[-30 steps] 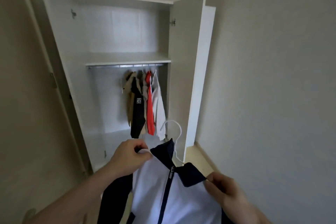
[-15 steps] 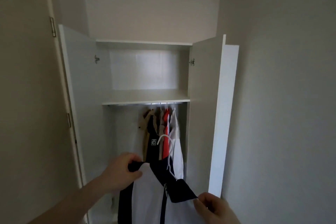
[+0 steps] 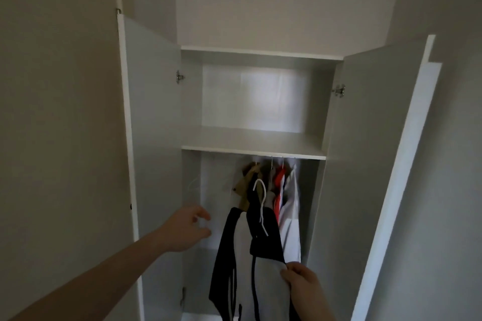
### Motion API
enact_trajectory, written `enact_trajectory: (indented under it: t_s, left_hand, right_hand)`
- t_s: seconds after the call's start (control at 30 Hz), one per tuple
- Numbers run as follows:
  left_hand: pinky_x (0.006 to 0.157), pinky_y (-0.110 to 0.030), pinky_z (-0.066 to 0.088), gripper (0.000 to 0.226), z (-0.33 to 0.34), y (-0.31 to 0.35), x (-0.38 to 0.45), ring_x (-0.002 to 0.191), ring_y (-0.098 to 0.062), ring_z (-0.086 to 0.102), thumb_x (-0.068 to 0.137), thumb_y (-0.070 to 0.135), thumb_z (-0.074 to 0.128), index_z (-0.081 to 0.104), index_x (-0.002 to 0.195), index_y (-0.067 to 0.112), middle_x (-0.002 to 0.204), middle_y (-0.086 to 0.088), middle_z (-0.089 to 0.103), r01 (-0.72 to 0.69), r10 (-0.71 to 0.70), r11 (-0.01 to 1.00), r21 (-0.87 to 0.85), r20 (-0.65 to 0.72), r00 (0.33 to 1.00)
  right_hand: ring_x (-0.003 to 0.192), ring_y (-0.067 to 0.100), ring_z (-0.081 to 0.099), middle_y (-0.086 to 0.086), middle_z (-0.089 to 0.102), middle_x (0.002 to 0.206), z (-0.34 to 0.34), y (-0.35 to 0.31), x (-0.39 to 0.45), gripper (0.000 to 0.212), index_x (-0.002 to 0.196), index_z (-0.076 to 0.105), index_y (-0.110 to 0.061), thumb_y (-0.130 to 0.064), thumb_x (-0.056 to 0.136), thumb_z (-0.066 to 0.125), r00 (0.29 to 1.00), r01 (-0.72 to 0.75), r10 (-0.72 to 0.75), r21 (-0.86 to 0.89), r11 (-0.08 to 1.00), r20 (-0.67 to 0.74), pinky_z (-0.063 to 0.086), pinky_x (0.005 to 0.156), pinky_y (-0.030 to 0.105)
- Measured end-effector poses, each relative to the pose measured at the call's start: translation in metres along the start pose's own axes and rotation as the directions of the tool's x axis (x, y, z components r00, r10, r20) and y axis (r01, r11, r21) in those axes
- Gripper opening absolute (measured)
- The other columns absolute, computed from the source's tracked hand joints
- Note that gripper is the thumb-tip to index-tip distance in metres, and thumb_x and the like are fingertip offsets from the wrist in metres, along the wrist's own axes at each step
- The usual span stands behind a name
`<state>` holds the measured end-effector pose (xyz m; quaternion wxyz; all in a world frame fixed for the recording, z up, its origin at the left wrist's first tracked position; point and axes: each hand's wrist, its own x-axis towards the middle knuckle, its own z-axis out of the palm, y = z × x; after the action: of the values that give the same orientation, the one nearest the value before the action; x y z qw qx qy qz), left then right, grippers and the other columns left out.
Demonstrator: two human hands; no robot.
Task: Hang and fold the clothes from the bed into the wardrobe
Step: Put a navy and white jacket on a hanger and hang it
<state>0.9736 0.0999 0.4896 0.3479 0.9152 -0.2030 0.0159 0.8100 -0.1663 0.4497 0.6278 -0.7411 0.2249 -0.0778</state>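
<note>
Centrally, the wardrobe (image 3: 255, 138) stands with both doors swung wide, leaving open room left of the hung clothes (image 3: 276, 185) bunched at the right under the shelf. The jacket (image 3: 242, 255), soft navy-and-white cloth with a zip, hangs on a thin white hanger (image 3: 262, 206) whose curved hook sits below the rail. The right hand (image 3: 302, 286) pinches its white shoulder. The left hand (image 3: 189, 229), which gripped the collar half a second ago, now hovers beside it, fingers loosely spread, holding nothing.
</note>
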Motion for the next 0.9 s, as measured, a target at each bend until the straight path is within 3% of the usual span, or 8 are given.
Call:
enact_trajectory:
  t_s: [0.13, 0.23, 0.33, 0.5, 0.63, 0.8, 0.9]
  left_hand:
    - [0.083, -0.019, 0.044, 0.027, 0.008, -0.026, 0.071, 0.105, -0.009, 0.058, 0.084, 0.03, 0.08, 0.066, 0.106, 0.035, 0.119, 0.008, 0.058, 0.006, -0.005, 0.999, -0.053, 0.017, 1.0]
    - [0.07, -0.01, 0.042, 0.025, 0.016, -0.051, 0.125, 0.089, -0.002, 0.059, 0.083, 0.029, 0.081, 0.064, 0.097, 0.041, 0.105, 0.013, 0.059, 0.049, -0.046, 0.99, -0.133, 0.021, 0.999]
    - [0.066, -0.013, 0.044, 0.026, 0.03, -0.072, 0.178, 0.079, -0.004, 0.057, 0.083, 0.023, 0.082, 0.064, 0.092, 0.039, 0.096, 0.011, 0.058, 0.088, -0.08, 0.978, -0.187, 0.048, 0.996]
    - [0.074, -0.018, 0.045, 0.026, 0.063, -0.103, 0.259, 0.1, -0.014, 0.06, 0.085, 0.018, 0.08, 0.067, 0.106, 0.023, 0.111, 0.002, 0.062, 0.201, -0.183, 0.963, -0.178, 0.111, 0.977]
    - [0.064, -0.012, 0.042, 0.027, 0.091, -0.129, 0.317, 0.093, -0.011, 0.059, 0.087, 0.017, 0.077, 0.065, 0.11, 0.019, 0.113, -0.001, 0.061, 0.268, -0.251, 0.953, -0.144, 0.125, 0.96]
    - [0.081, -0.025, 0.048, 0.04, 0.119, -0.155, 0.367, 0.1, -0.019, 0.059, 0.088, 0.022, 0.077, 0.062, 0.125, 0.012, 0.114, -0.004, 0.059, 0.37, -0.355, 0.924, -0.102, 0.14, 0.925]
    - [0.069, -0.023, 0.046, 0.044, 0.133, -0.165, 0.394, 0.093, -0.018, 0.059, 0.089, 0.024, 0.077, 0.059, 0.127, 0.013, 0.114, -0.005, 0.059, 0.389, -0.372, 0.913, -0.124, 0.141, 0.917]
  right_hand:
    - [0.067, 0.021, 0.054, 0.009, 0.06, 0.064, 0.033, -0.012, 0.072, 0.028, 0.066, 0.064, -0.005, 0.002, 0.094, 0.061, 1.0, -0.023, 0.023, 0.022, 0.999, -0.012, 0.035, 0.059, 0.03]
    - [0.072, 0.024, 0.056, 0.015, 0.063, 0.075, 0.057, -0.019, 0.122, 0.022, 0.075, 0.067, -0.001, 0.001, 0.095, 0.059, 0.998, -0.054, 0.055, 0.046, 0.997, -0.029, 0.038, 0.062, 0.032]
    - [0.08, 0.029, 0.059, 0.019, 0.065, 0.081, 0.08, -0.021, 0.162, 0.02, 0.076, 0.069, -0.001, 0.0, 0.093, 0.06, 0.996, -0.073, 0.077, 0.085, 0.994, -0.042, 0.04, 0.07, 0.033]
    - [0.082, 0.032, 0.062, 0.019, 0.066, 0.083, 0.104, -0.022, 0.23, 0.02, 0.076, 0.066, -0.003, -0.003, 0.094, 0.058, 0.992, -0.113, 0.118, 0.094, 0.989, -0.048, 0.045, 0.078, 0.038]
    - [0.081, 0.035, 0.06, 0.023, 0.06, 0.085, 0.116, -0.026, 0.291, 0.017, 0.09, 0.064, 0.007, -0.005, 0.096, 0.053, 0.99, -0.142, 0.144, 0.138, 0.98, -0.008, 0.046, 0.078, 0.04]
    - [0.08, 0.028, 0.059, 0.011, 0.061, 0.08, 0.124, -0.026, 0.36, 0.022, 0.078, 0.06, -0.01, -0.004, 0.096, 0.05, 0.986, -0.163, 0.156, 0.138, 0.977, 0.06, 0.046, 0.078, 0.036]
    - [0.082, 0.028, 0.057, 0.014, 0.06, 0.086, 0.132, -0.027, 0.391, 0.016, 0.085, 0.061, -0.001, -0.003, 0.096, 0.049, 0.983, -0.165, 0.15, 0.15, 0.975, 0.106, 0.045, 0.08, 0.036]
